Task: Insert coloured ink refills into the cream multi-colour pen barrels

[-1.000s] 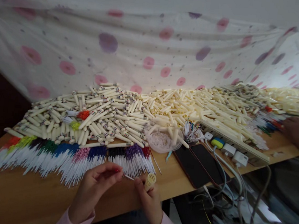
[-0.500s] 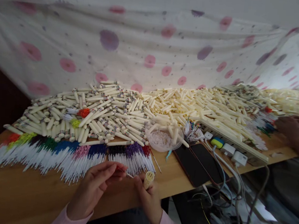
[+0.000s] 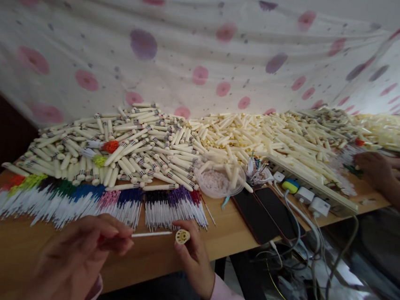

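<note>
My left hand (image 3: 84,247), blurred at the wrist, pinches a thin white pen refill (image 3: 151,234) by one end; a bit of red shows between its fingers. The refill points right, its far end close to a cream pen barrel (image 3: 182,236). My right hand (image 3: 196,265) is closed around that barrel, whose holed end faces up toward me. Just beyond both hands lies a row of white refills with coloured ends (image 3: 85,205), sorted by colour. Behind them is a heap of cream pen barrels with striped ends (image 3: 132,148).
A clear bowl (image 3: 218,180) of small translucent pieces stands mid-table. To its right are a small basket of refills (image 3: 257,172), two phones (image 3: 255,216) and a power strip (image 3: 316,189) with cables hanging off the edge. Another person's hand (image 3: 373,166) works at far right.
My left hand has moved left and nearer to me, so more of the white refill shows. My right hand has shifted slightly left, with the barrel's holed end turned more toward me.
</note>
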Available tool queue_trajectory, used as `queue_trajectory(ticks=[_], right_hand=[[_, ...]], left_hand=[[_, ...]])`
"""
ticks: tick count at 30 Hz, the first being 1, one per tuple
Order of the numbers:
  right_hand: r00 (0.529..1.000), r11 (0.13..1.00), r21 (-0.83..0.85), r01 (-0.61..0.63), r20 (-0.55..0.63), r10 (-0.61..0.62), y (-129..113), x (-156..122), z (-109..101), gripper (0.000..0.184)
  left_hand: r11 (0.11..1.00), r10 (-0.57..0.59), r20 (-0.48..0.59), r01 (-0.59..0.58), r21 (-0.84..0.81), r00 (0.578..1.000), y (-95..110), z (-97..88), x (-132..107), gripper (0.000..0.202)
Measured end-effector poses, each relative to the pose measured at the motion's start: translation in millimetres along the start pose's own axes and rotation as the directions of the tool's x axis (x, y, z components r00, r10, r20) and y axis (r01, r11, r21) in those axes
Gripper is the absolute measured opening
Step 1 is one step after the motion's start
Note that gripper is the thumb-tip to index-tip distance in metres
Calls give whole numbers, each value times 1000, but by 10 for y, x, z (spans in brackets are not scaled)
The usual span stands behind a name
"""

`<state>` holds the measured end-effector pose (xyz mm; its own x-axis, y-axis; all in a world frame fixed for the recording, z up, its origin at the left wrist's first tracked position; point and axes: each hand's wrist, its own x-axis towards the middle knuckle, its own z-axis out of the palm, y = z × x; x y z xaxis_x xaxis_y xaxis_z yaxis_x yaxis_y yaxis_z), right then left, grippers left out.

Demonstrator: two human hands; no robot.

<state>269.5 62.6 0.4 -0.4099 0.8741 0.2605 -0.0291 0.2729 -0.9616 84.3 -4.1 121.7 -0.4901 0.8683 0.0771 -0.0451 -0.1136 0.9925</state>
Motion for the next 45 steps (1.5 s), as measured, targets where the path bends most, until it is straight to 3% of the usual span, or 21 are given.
queue_trajectory(ticks=[3, 10, 21, 28, 32, 37, 45], right_hand=[[1000, 999, -39, -1, 12, 2, -15, -4, -11, 35], [1000, 998, -58, 7, 31, -5, -28, -2, -8, 41], [999, 996, -84, -12, 28, 15, -7, 6, -11, 49], [1000, 998, -67, -2, -24, 0, 24, 49, -5, 45], [999, 998, -58, -32, -39, 30, 11, 70, -8, 44], [999, 998, -56, -15, -48, 13, 20, 62, -3, 44], [996, 998, -56, -7, -91, 2, 21, 68, 17, 40]], left_hand=[[999, 25, 38, -24, -36, 999, 11, 63, -72, 18], [998, -47, 205, 37, 52, 978, -138, 121, -102, 19], [996, -89, 205, 80, 51, 975, -167, 286, -18, 23], [954, -203, 170, 234, -190, 964, -233, 269, 90, 17], [921, -271, 179, 309, -236, 946, -290, 243, 136, 18], [919, -333, 264, 374, -125, 905, -307, 254, 184, 20], [953, -302, 243, 287, 95, 922, -356, 212, 181, 15]])
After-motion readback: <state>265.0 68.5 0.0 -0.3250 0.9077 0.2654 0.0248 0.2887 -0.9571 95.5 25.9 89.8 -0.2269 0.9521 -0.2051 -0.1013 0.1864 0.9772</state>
